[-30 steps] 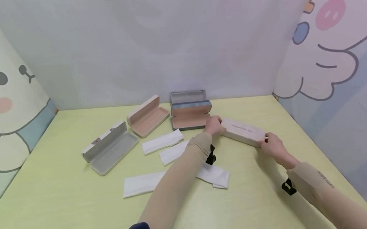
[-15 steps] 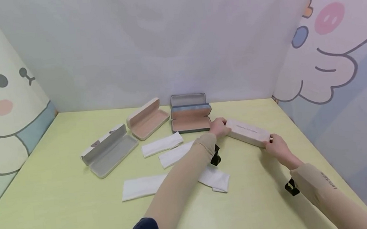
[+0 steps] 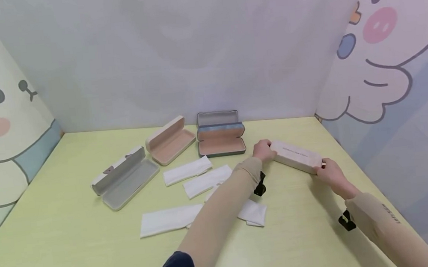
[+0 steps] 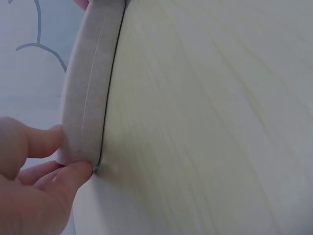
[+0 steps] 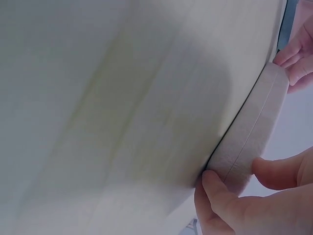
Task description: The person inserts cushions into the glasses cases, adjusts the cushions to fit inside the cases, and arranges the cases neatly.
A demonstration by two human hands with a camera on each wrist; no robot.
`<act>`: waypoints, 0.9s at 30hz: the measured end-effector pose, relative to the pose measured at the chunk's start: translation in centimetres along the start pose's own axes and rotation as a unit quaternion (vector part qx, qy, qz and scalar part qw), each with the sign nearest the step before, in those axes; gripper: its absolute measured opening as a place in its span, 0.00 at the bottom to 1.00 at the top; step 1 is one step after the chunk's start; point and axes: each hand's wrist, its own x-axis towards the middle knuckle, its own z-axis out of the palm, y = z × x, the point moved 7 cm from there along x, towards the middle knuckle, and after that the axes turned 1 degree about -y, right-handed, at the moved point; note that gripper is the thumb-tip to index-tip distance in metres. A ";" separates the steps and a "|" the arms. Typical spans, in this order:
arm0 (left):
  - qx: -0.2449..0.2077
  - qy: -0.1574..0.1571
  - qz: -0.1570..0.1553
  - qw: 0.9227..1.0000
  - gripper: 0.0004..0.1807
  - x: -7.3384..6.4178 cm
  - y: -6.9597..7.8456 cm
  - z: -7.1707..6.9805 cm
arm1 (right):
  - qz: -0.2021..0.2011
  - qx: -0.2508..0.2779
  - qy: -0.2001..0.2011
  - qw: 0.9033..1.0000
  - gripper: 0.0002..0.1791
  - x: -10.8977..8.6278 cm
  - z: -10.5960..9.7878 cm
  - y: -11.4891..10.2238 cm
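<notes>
A closed, pale pinkish glasses case [image 3: 296, 156] with small lettering on its lid lies slantwise at the right of the table, a hand at each end. My left hand [image 3: 264, 151] pinches its far left end; in the left wrist view the thumb is on the upper edge and fingertips [image 4: 78, 171] are at the lower edge. With my right hand [image 3: 333, 174] I grip the near right end, thumb and fingers on opposite edges in the right wrist view. The case's underside is hidden, and it sits on or very close to the tabletop.
Left of the hands stand an open grey-lined case [image 3: 131, 182], an open pink-lined case [image 3: 172, 142] and a dark-edged open case [image 3: 222, 145] with another grey-lined one [image 3: 217, 117] behind. Several folded white cloths [image 3: 170, 220] lie in front, partly under my left forearm. A wall backs the table.
Both hands have shifted the closed glasses case a little to the right, and the left forearm has followed. The open cases and cloths stay in place. The head view has tilted slightly.
</notes>
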 end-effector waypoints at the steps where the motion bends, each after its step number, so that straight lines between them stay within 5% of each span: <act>1: -0.003 -0.003 -0.001 1.000 0.18 0.0 0.0 0.0 | 0.000 0.000 -0.001 1.000 0.32 0.0 0.0 0.0; 27: -0.003 -0.015 0.012 1.000 0.18 -0.2 2.3 3.6 | 0.013 -0.011 0.019 1.000 0.30 -2.3 -1.7 3.0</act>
